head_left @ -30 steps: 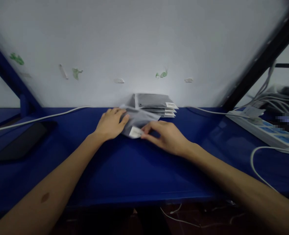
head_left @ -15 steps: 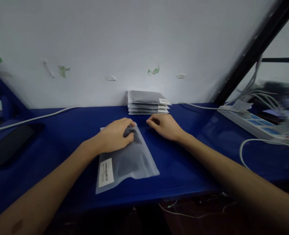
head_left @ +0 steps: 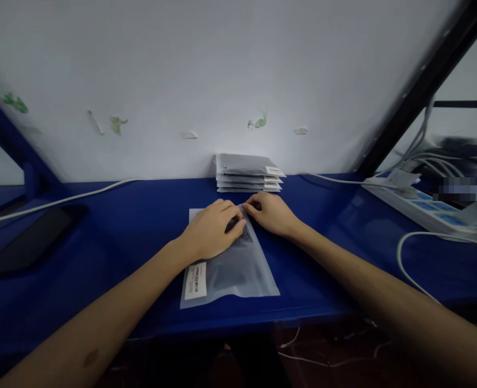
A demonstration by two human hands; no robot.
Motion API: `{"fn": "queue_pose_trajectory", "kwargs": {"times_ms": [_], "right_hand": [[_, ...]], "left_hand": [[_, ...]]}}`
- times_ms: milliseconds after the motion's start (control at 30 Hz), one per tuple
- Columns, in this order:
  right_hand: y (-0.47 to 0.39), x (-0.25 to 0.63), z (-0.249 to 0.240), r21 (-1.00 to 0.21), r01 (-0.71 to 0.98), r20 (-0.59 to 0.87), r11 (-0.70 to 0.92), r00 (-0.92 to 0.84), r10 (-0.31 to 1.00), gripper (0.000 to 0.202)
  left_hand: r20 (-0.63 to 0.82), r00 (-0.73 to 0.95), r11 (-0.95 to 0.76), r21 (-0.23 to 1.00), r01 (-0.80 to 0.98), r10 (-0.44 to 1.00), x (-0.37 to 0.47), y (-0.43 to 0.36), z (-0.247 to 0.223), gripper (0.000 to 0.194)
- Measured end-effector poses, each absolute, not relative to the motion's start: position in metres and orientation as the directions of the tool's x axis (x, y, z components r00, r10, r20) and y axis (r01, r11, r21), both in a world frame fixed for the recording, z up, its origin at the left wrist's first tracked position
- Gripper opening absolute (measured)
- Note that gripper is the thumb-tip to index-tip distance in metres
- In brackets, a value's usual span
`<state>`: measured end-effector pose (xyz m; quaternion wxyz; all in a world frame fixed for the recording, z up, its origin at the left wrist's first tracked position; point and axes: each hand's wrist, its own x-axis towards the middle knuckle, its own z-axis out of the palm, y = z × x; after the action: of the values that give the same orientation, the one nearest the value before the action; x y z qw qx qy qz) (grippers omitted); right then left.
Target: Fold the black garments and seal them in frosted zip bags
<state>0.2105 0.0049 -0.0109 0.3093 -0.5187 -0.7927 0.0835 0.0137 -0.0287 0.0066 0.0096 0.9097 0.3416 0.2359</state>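
Observation:
A frosted plastic bag (head_left: pixel 238 275) with a white barcode label lies flat on the blue table (head_left: pixel 319 285). Something dark shows inside its upper part. My left hand (head_left: pixel 214 229) rests over the bag's upper left, fingers curled round the dark item through the plastic. At the bag's upper right corner, my right hand (head_left: pixel 268 213) pinches the edge between thumb and forefinger. Behind both hands, a stack of similar labelled bags (head_left: pixel 246 164) stands against the wall.
At the left lies a dark flat object (head_left: pixel 32 237), with a white cable (head_left: pixel 81 195) behind it. A white power strip (head_left: pixel 432 210) with plugs and cables sits at the right. The table's front edge runs below the bag.
My left hand and the bag have moved right, so the bag's upper corner now meets my right hand. The view has shifted slightly.

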Motion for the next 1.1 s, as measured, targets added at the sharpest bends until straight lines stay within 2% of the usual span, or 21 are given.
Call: {"fn": "queue_pose_trajectory", "kwargs": {"times_ms": [200,300,433,633,1100], "right_hand": [[0.007,0.211,-0.009,-0.462,0.815,0.35,0.35,-0.195,0.916,0.026],[0.006,0.21,-0.008,-0.46,0.826,0.316,0.326,-0.191,0.929,0.025],[0.003,0.209,-0.006,-0.462,0.836,0.276,0.298,-0.184,0.943,0.024],[0.001,0.209,-0.002,-0.432,0.859,0.24,0.277,-0.186,0.953,0.025],[-0.008,0.209,0.002,-0.423,0.816,0.24,0.395,-0.319,0.917,0.02]], "left_hand": [[0.3,0.697,-0.751,0.124,0.649,0.652,0.02,-0.035,0.014,0.033],[0.223,0.678,-0.713,0.162,0.682,0.7,0.019,-0.04,0.017,0.041],[0.148,0.72,-0.734,0.176,0.656,0.678,0.016,-0.044,0.018,0.056],[0.163,0.69,-0.709,0.181,0.681,0.705,0.016,-0.043,0.016,0.052],[0.248,0.629,-0.671,0.159,0.724,0.737,0.012,-0.032,0.009,0.039]]}}
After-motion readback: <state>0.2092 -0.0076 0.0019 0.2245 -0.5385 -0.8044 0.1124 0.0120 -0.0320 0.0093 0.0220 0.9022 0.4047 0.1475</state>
